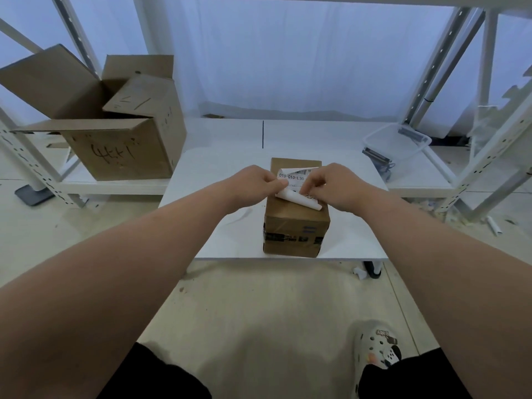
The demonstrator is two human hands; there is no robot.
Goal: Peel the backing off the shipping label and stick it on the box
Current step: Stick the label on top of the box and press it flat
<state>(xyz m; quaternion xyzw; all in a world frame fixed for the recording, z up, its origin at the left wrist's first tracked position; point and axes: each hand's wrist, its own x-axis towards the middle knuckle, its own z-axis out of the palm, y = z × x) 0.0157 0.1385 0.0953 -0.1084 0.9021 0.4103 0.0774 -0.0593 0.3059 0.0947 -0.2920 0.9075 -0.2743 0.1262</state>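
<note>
A small brown cardboard box (296,226) with black-printed tape stands near the front edge of a low white table (218,174). Just above its top I hold a white shipping label (293,175) with black print. My left hand (259,180) pinches the label's left edge. My right hand (336,185) grips its right side, fingers bent over the paper. A white strip of backing (299,199) curls away below the label, toward me. Whether the label touches the box top is hidden by my hands.
A large open cardboard box (121,131) with handwriting sits on the low shelf at left. A clear plastic bin (400,145) with dark items rests at right. White metal shelf posts (489,156) flank both sides. My shoe (377,347) is on the floor below.
</note>
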